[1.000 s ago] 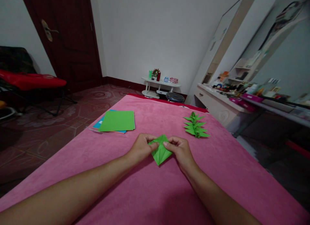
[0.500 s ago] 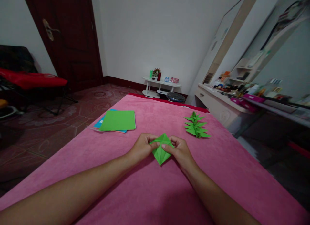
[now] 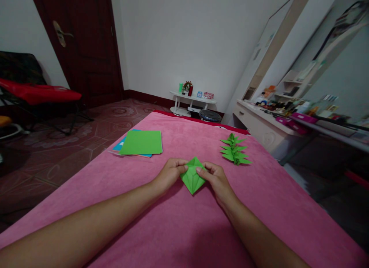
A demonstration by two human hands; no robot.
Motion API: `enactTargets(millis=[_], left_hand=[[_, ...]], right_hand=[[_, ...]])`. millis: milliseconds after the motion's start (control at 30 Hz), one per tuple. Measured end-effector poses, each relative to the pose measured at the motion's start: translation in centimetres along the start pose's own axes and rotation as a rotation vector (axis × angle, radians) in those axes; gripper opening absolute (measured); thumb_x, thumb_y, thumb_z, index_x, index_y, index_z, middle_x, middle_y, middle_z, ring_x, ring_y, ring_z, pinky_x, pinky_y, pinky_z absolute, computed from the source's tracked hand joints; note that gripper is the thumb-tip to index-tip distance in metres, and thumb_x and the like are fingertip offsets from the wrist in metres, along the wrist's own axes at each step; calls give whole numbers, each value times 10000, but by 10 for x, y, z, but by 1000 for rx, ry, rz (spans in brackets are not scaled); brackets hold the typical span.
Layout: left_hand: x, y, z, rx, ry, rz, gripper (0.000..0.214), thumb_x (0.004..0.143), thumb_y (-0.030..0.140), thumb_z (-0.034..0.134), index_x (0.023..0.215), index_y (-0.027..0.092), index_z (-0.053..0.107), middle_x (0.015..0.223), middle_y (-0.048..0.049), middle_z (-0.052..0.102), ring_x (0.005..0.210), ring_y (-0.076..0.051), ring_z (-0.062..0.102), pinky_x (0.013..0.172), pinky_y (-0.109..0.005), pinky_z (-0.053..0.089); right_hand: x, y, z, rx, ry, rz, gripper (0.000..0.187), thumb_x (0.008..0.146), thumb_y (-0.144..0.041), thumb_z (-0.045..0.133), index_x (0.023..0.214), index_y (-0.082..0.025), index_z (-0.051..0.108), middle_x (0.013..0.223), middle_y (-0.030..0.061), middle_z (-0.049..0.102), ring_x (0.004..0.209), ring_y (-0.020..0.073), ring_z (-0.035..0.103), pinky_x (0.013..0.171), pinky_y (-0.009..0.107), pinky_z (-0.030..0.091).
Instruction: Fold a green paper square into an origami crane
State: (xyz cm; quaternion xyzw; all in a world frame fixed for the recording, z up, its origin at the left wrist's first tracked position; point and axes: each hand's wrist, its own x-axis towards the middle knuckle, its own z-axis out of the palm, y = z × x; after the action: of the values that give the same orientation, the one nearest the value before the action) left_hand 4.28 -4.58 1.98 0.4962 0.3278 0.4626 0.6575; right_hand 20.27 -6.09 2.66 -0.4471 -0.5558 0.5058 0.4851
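Note:
Between my two hands is a diamond-shaped piece of folded green paper (image 3: 192,182), with crease lines running to its lower point. My left hand (image 3: 170,173) pinches its left edge, the thumb near the upper left side. On the right edge, my right hand (image 3: 216,178) grips it with the thumb lying on the front face and the fingers partly hidden behind. A stack of green paper sheets (image 3: 142,142) lies ahead on the left, over some blue sheets. Ahead on the right are several spiky folded green paper pieces (image 3: 235,149) set in a row.
A pink cloth (image 3: 184,133) covers the surface under my hands. Beyond its far edge stands a low white shelf (image 3: 198,99) with small items. To the right is a cluttered dressing table (image 3: 265,118); at the left, a chair with a red cover (image 3: 43,94).
My left thumb has drawn back from the middle of the folded paper toward its left edge, and my right thumb has shifted slightly right and up. The view has moved slightly.

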Motion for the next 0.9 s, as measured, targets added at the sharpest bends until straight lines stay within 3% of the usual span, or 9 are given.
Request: enactTargets(millis=[367,600,900], left_hand=[[0,-3,-1,24,-30,10,174,680,240,589,699,93,678,618,-39,621,530,-113,508,553,-232,359],[0,-5,-2,154,-58,131,334,599,264,763,873,110,651,808,-42,660,701,-150,593,663,-247,445],[2,-4,-4,94,4,55,378,579,169,749,924,122,600,813,-45,661,678,-142,606,648,-254,458]], right_hand=[[2,6,-1,-84,42,-43,230,607,-278,750,564,-157,559,526,-43,523,490,99,456,493,217,354],[0,6,-1,-98,53,-25,189,643,-260,704,576,-150,566,521,-41,498,492,94,430,485,217,316],[1,7,-2,-108,51,-63,259,738,-300,612,543,-146,540,506,-45,421,491,87,358,488,225,274]])
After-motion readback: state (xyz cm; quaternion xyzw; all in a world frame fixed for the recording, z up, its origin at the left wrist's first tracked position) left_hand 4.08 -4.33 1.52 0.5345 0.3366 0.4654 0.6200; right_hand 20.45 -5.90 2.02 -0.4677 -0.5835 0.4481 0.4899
